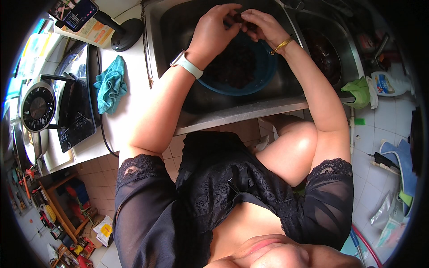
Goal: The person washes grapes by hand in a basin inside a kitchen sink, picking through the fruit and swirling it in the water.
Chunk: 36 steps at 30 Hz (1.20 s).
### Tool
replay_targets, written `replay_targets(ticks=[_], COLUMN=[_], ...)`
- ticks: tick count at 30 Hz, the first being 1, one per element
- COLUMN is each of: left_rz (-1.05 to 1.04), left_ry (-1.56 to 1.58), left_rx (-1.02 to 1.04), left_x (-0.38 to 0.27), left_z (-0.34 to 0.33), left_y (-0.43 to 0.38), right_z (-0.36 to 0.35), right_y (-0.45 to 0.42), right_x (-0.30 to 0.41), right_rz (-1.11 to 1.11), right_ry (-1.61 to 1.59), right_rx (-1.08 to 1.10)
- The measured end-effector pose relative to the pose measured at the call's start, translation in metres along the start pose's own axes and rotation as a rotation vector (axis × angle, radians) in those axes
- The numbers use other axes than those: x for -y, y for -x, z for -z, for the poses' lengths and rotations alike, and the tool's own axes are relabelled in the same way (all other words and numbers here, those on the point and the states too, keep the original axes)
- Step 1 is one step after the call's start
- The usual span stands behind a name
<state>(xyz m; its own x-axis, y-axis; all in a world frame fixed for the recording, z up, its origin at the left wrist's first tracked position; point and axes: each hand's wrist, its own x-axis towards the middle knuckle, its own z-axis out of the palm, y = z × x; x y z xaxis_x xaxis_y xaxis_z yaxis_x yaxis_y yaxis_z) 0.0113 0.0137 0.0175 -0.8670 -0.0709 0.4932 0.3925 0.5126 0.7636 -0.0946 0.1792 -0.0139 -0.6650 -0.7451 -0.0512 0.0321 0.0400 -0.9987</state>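
Observation:
My left hand [214, 31] and my right hand [264, 25] meet over the left bowl of a steel sink [288, 104]. Between their fingertips is a small dark reddish-brown piece [239, 18], which both hands grip; its kind is hard to tell. Under the hands a blue plastic basin [234, 92] stands in the sink, with many dark reddish pieces [236, 68] in it. More dark red pieces [321, 57] lie in the right sink bowl, perhaps in a container there.
A teal cloth [112, 85], an induction cooker [78, 117] and a phone [75, 13] on a black stand [127, 35] are on the counter at left. A green cloth [358, 92] hangs at the sink's right corner, near a spray bottle [388, 83].

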Motion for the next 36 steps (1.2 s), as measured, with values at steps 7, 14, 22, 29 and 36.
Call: replay_targets(ticks=[7,14,22,29,36], left_rz=[0.202,0.009,-0.084,-0.087,0.585], left_ry=[0.153,0.019,-0.17,-0.237,0.578], left_rx=[-0.014,-0.086,-0.046,-0.056,0.009], left_x=[-0.001,0.016,0.013,0.02,0.041], left_z=[-0.002,-0.006,-0.002,-0.005,-0.004], left_y=[-0.004,0.004,0.005,0.008,0.0], right_z=[0.001,0.001,-0.001,-0.022,0.003], right_y=[0.001,-0.001,-0.002,0.017,-0.001], right_x=[0.0,0.001,-0.002,0.026,0.0], right_rz=[0.034,0.063,0.102,0.092,0.065], right_ry=[-0.045,0.008,0.216,0.141,0.017], right_rx=[-0.009,-0.009,-0.025,0.012,-0.056])
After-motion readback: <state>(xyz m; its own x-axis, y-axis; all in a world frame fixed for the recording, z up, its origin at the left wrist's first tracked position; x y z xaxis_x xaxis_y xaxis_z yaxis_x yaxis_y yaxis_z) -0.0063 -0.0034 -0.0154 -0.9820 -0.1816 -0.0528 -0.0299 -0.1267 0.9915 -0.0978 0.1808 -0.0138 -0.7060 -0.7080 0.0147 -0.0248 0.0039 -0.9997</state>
